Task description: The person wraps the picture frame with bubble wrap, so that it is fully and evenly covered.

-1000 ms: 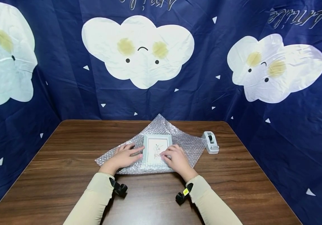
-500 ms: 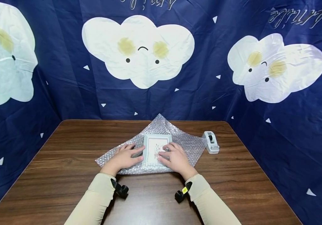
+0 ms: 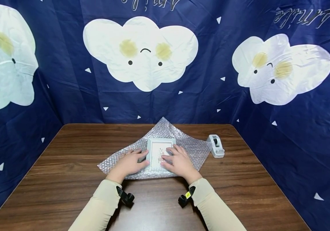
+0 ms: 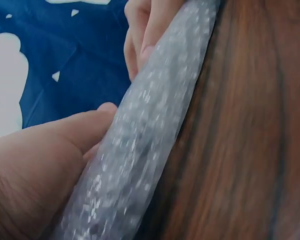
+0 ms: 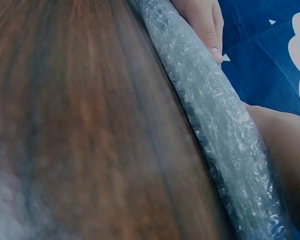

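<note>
- Your L hand (image 3: 129,163) shifted in twd pic frame (image 3: 158,152).
- Fingers, L hand & R hand (image 3: 180,162): loosely spread, no grip.
- Pic frame prob. steadied from 2 sides on bubble wrap (image 3: 165,131).

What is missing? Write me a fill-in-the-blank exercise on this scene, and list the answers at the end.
1. The picture frame lies on a sheet of ____.
2. The hand nearer the white tape dispenser is the person's ____ one.
3. In the head view, the number of large white clouds on the blue backdrop is ____.
4. The wood-grain table is ____ in colour.

Missing words: bubble wrap; right; three; brown.
</note>
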`<state>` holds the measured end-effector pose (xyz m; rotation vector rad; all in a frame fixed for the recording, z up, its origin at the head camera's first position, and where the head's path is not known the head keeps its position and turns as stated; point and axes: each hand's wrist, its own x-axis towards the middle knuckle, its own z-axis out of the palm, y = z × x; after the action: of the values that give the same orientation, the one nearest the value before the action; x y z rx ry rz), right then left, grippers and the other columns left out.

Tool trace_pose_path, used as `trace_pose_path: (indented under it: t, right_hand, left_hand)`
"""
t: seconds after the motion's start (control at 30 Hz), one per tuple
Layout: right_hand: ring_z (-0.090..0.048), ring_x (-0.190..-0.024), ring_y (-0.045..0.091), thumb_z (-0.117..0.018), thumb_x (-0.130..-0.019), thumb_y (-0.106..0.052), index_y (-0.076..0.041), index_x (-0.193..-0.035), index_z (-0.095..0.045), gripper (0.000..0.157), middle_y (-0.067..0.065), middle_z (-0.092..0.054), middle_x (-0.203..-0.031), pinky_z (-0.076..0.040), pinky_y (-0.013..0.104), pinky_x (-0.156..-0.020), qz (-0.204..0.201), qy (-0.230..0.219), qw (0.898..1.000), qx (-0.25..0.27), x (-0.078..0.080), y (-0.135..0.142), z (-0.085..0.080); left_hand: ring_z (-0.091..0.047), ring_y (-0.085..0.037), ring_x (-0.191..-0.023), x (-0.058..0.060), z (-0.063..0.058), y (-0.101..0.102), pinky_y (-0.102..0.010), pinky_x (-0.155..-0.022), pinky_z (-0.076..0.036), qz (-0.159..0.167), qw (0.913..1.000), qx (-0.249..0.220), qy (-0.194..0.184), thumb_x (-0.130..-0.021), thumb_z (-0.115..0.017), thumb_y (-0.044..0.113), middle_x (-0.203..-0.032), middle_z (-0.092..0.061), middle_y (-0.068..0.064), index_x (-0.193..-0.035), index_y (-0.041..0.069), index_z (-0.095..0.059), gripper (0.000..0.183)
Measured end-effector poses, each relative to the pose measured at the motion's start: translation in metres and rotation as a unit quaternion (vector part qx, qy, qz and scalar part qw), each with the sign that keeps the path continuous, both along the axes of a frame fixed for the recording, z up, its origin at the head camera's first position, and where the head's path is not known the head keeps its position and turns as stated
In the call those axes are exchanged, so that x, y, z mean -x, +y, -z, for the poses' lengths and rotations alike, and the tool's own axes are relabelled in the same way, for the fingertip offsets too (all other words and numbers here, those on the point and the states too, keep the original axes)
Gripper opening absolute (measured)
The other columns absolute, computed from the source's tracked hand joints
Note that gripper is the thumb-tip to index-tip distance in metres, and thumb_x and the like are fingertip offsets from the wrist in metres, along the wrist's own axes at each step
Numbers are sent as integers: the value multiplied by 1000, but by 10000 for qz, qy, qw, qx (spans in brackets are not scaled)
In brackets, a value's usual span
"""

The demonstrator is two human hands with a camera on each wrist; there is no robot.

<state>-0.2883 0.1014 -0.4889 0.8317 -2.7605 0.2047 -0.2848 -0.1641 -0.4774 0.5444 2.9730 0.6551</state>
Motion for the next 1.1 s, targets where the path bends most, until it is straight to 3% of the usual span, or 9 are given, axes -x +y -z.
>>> trace_pose_path:
  t: [0.13, 0.33, 0.47, 0.8, 0.93, 1.1]
  right_hand:
    - [-35, -145, 36, -50, -99, -61, -31, -132, -70, 48, 3, -55, -146, -26, 61, -117, 18, -64, 10000, 35, 1, -1, 2]
    - [-35, -145, 36, -51, -99, -60, -30, -133, -69, 49, 4, -56, -145, -24, 58, -118, -5, -106, 9999, 108, 1, -1, 3]
    - [-37, -144, 37, -53, -98, -58, -29, -132, -70, 48, 5, -58, -143, -25, 58, -118, -54, -55, 9998, 171, 1, -2, 2]
    - [-37, -143, 39, -56, -97, -57, -29, -130, -71, 46, 6, -57, -143, -27, 61, -116, -136, -136, 9997, 155, 4, -2, -1]
    - [-38, -142, 43, -61, -95, -52, -22, -131, -71, 47, 11, -57, -143, -29, 65, -114, -404, -339, 9979, 382, 11, 0, -9]
    - [-39, -141, 45, -64, -95, -49, -13, -142, -60, 59, 16, -53, -147, -27, 65, -114, -551, -625, 9948, 587, 28, 6, -27]
  left_hand:
    - [-38, -47, -142, -3, 1, 10, -71, -113, -23, -14, 9996, 169, 223, -98, -55, 52, -155, -44, -18, -152, 14, -48, 66]
    - [-38, -46, -142, -8, 5, 24, -67, -114, -25, -99, 9982, 422, 412, -97, -53, 57, -156, -44, -15, -155, 4, -40, 79]
    - [-36, -45, -144, -9, 8, 28, -67, -114, -24, -197, 9972, 574, 434, -97, -50, 61, -158, -41, -14, -157, 4, -35, 84]
    - [-27, -47, -148, -10, 10, 32, -69, -116, -17, -277, 9986, 409, 169, -98, -49, 60, -161, -35, -16, -159, 1, -28, 87]
    - [-25, -46, -149, -10, 11, 33, -68, -117, -15, -299, 9986, 406, 140, -98, -48, 59, -162, -33, -15, -159, 2, -27, 86]
    - [-23, -45, -150, -10, 12, 35, -68, -117, -14, -300, 9988, 390, 77, -99, -47, 59, -163, -31, -14, -160, 3, -25, 86]
